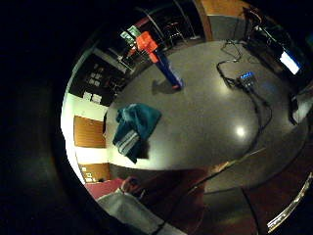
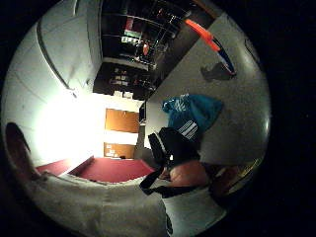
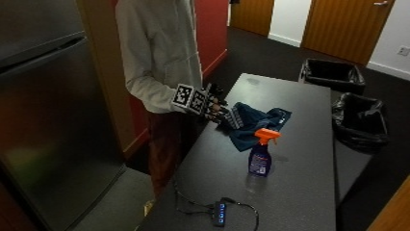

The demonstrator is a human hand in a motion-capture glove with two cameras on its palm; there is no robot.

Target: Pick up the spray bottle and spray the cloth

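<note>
A blue spray bottle [image 3: 259, 156] with an orange trigger head stands upright on the dark table [image 3: 301, 192], near its middle. Beyond it a teal cloth [image 3: 256, 122] with a striped edge lies crumpled. A person stands at the table's long side, and the gloved right hand [image 3: 214, 108] hovers at that edge, just beside the cloth's striped end, with relaxed fingers that hold nothing. Both palm views look across the tabletop: the cloth [image 1: 134, 125] [image 2: 195, 113] lies nearer, and the bottle [image 1: 161, 61] [image 2: 217, 47] stands farther off. Part of the hand [image 2: 180, 173] shows at the edge of the thumb side view.
A small hub with blue lights [image 3: 220, 213] and its cables lie at the table's near end. Two black-lined bins [image 3: 332, 74] [image 3: 362, 120] stand on the floor beyond the far side. A tall steel fridge [image 3: 44, 120] stands beside the person.
</note>
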